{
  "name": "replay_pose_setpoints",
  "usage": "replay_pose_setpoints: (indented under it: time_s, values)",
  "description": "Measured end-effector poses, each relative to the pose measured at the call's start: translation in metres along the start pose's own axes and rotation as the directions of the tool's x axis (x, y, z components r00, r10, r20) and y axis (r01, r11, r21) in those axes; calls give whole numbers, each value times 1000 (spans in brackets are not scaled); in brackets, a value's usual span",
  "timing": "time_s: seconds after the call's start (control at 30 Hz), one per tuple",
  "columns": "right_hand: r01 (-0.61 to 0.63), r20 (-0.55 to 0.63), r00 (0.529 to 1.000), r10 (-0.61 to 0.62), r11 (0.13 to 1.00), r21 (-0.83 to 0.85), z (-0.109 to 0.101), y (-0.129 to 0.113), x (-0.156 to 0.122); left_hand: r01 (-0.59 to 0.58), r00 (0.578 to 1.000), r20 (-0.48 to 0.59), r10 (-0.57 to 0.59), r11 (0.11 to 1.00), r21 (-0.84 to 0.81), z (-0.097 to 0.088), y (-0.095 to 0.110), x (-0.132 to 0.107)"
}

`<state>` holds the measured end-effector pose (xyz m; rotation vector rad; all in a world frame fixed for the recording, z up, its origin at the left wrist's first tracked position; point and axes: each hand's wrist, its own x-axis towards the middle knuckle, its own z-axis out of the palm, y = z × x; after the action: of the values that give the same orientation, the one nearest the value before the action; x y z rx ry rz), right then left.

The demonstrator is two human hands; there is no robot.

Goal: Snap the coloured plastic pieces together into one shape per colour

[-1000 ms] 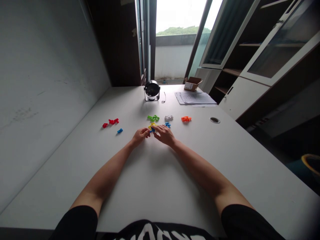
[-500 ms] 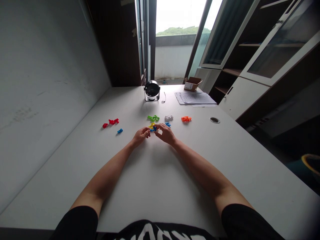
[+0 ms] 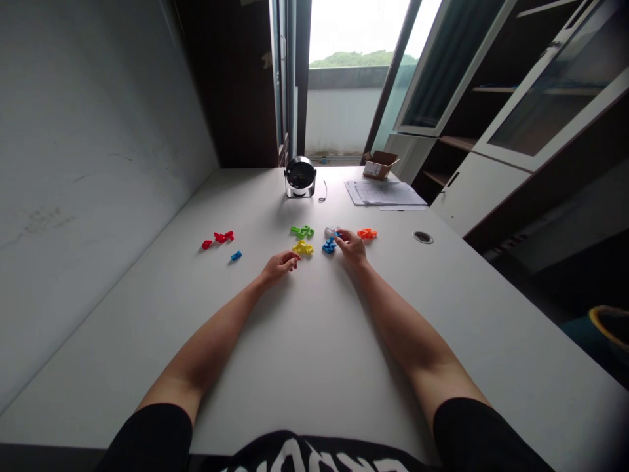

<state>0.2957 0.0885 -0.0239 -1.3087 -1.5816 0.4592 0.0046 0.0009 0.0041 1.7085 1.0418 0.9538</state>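
Blue piece at the right hand's fingertips, just right of frame center. Right hand comes in from lower right, thumb and fingers closed in a pinch on it; most of the piece is covered by the fingers. Blue cluster sits on the desk just below and left of that pinch, right by the thumb side. White pieces directly behind the blue piece, partly blocked by it. Orange pieces just right of the hand, apart from it. Left hand near frame center, resting low over the white desk, fingers loosely curled; no part visible in it, can't tell if the fingertips meet. Yellow pieces just beyond those fingertips, up and right. Green pieces above the yellow ones in frame. Left of center: lone blue part, red pieces farther up and left, both well apart from either hand. Black round device upper center, papers and cardboard box upper right.
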Motion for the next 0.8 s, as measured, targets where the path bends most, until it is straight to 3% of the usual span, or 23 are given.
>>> replay_pose_setpoints:
  time_s: [0.33,0.8]
  values:
    - [-59,41,998,57,998,30,2,-1,-2,-1,1000,12,0,999,42,-1,4,-2]
    - [-117,46,991,122,988,-104,3,-8,-4,-10,1000,20,9,999,54,-1,0,-2]
